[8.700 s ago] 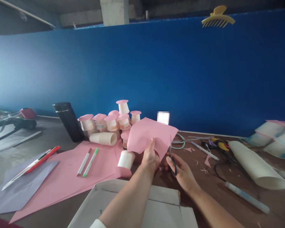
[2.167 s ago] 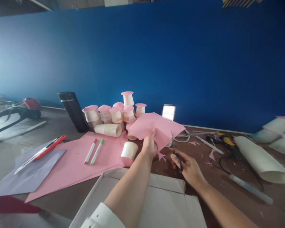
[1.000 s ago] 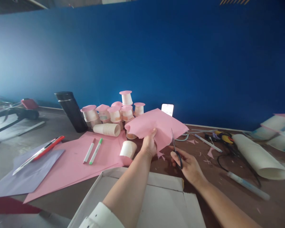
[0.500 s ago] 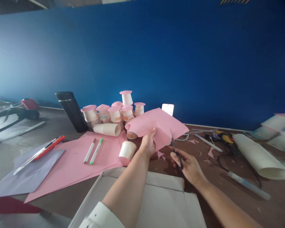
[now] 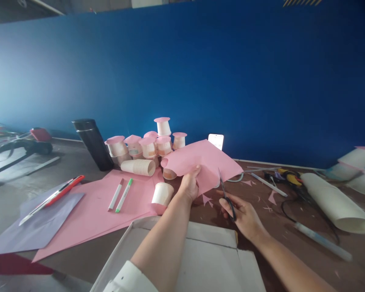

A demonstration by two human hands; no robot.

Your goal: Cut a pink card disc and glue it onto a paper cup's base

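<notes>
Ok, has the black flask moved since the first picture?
No. The black flask keeps its place beside the pink-topped cups, in front of the blue wall; only the head camera's view has shifted.

Tall black cylindrical bottle near a smooth blue wall. Long red-and-silver craft knife lying on a flat lavender paper sheet. Two slim white markers, side by side: one green-ended marker, one dull-red-ended marker. Lit-screen phone, upright before the wall. To the right, hollow off-white tube on its side, black cable alongside.
</notes>
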